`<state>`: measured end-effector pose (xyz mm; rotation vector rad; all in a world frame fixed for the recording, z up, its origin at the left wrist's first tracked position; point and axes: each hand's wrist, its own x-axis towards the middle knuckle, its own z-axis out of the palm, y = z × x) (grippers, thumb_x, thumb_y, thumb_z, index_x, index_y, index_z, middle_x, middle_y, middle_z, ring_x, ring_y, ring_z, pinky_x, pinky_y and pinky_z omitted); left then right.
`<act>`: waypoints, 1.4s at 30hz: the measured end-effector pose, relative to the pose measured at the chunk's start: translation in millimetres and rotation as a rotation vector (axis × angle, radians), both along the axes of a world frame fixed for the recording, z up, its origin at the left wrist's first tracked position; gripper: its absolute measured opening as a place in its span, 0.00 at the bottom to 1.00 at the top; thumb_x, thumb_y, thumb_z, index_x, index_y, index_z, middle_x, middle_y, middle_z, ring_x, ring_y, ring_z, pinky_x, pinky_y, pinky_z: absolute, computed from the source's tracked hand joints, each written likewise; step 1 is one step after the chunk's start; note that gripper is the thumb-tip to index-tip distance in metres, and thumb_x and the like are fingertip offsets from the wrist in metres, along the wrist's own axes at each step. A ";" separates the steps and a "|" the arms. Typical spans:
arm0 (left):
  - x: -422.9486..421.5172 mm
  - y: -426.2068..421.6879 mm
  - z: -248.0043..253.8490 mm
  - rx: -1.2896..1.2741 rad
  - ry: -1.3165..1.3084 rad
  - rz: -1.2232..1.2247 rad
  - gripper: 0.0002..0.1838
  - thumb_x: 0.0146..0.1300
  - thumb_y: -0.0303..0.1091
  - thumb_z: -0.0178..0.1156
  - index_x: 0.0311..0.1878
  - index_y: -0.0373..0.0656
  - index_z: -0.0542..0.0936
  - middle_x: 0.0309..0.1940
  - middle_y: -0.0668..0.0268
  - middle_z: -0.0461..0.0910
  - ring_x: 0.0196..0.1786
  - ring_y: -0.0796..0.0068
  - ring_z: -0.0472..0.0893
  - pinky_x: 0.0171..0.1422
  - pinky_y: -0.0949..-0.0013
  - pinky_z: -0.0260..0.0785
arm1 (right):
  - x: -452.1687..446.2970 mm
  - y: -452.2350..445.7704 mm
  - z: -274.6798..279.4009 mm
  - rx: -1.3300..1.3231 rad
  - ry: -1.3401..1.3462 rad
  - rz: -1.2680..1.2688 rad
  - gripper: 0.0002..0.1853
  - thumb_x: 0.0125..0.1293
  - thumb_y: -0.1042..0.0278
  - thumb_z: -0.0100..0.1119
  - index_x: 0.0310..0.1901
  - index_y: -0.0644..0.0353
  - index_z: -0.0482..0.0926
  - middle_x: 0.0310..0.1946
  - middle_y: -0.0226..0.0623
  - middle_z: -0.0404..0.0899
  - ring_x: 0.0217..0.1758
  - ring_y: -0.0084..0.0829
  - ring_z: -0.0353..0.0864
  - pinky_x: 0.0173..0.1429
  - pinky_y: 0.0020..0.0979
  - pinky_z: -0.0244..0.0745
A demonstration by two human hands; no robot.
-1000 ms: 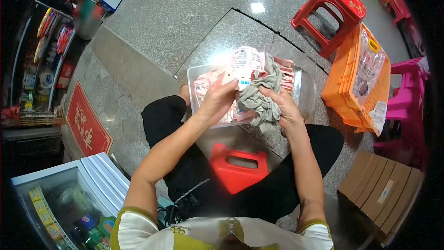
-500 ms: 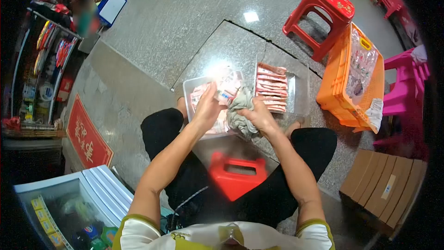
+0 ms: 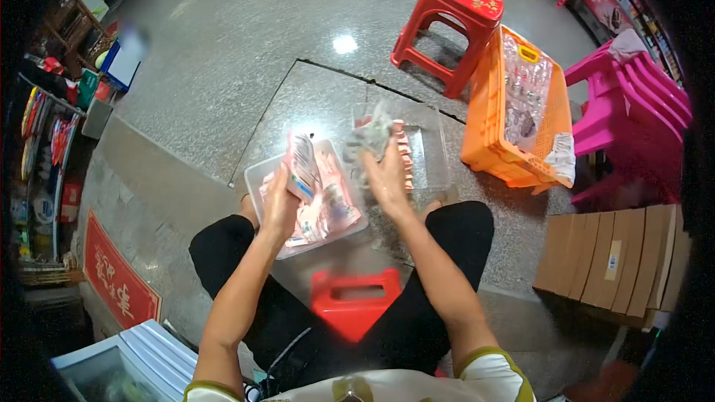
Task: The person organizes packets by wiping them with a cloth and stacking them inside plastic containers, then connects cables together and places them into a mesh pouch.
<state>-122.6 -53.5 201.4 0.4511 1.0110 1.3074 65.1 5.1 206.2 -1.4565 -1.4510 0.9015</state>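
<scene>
Left hand [image 3: 278, 202] clamped on pink packet [image 3: 304, 166]; right hand [image 3: 385, 177] clutching grey cloth [image 3: 375, 132], blocking left edge of clear bin [image 3: 427, 158]; orange crate [image 3: 482, 123] nearby.

It looked like a small shop: goods-packed shelves [image 3: 46, 171] lined 1 side near a white cooler [image 3: 156, 355], with cardboard boxes [image 3: 588, 260] opposite.

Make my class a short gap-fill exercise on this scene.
1. The grey cloth is in the person's ____ hand.
2. The packet above one tub is in the ____ hand.
3. The stool beside the orange crate is ____.
4. Before the person sit ____ plastic tubs.
Missing words: right; left; red; two.
</scene>
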 end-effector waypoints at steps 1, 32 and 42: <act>8.6 -3.9 -3.6 -0.032 0.013 -0.027 0.27 0.77 0.48 0.40 0.70 0.40 0.62 0.65 0.62 0.68 0.64 0.69 0.71 0.67 0.62 0.65 | -6.2 0.8 -11.7 0.000 -0.004 0.061 0.31 0.61 0.66 0.55 0.66 0.66 0.62 0.57 0.55 0.73 0.59 0.51 0.74 0.63 0.43 0.68; 18.4 2.0 -12.8 -0.050 -0.159 -0.078 0.46 0.69 0.70 0.28 0.71 0.36 0.59 0.65 0.57 0.69 0.68 0.62 0.67 0.74 0.61 0.55 | -52.4 -45.5 -26.3 -0.165 0.109 0.333 0.47 0.49 0.55 0.70 0.67 0.67 0.57 0.57 0.59 0.71 0.61 0.52 0.72 0.64 0.43 0.66; 25.9 -7.5 -10.4 -0.088 -0.258 -0.108 0.46 0.69 0.69 0.33 0.69 0.31 0.61 0.65 0.54 0.69 0.68 0.60 0.66 0.76 0.60 0.50 | -55.1 -39.3 -69.8 -0.335 0.355 0.162 0.52 0.44 0.53 0.81 0.64 0.71 0.58 0.54 0.47 0.73 0.56 0.32 0.74 0.60 0.32 0.71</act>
